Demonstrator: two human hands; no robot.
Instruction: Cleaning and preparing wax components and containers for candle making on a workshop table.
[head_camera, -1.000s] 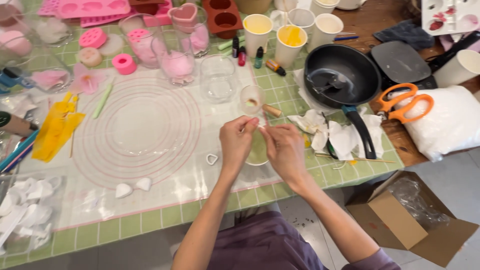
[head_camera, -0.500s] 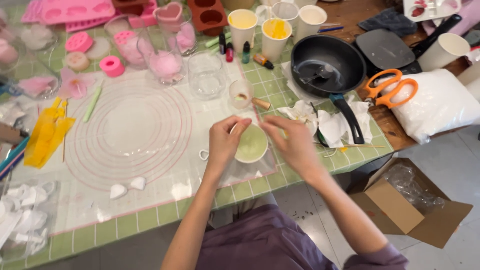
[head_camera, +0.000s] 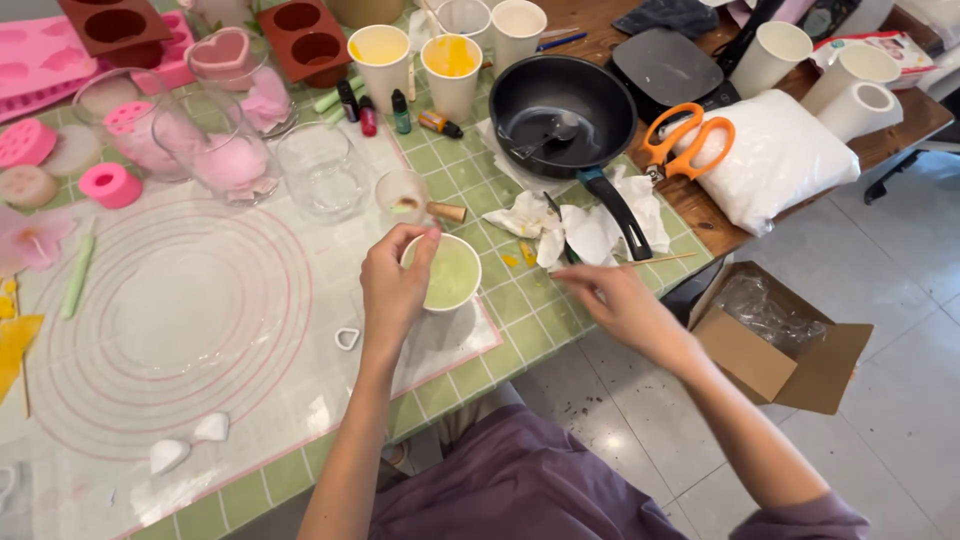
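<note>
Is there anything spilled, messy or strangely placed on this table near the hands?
Yes. Small yellow drips lie on the green tiles just right of the white cup that the left hand holds. Beside them sit crumpled white tissues, partly under the black pan's handle. The cup itself stands upright.

Scene was evenly and brightly lit by soft, diffuse light. Shadows were faint, a weak one lying just beneath the black frying pan. Mild glare showed on the pan's inner base and on the clear mat left of the pan. Focus was sharp; the far corners curved slightly.
</note>
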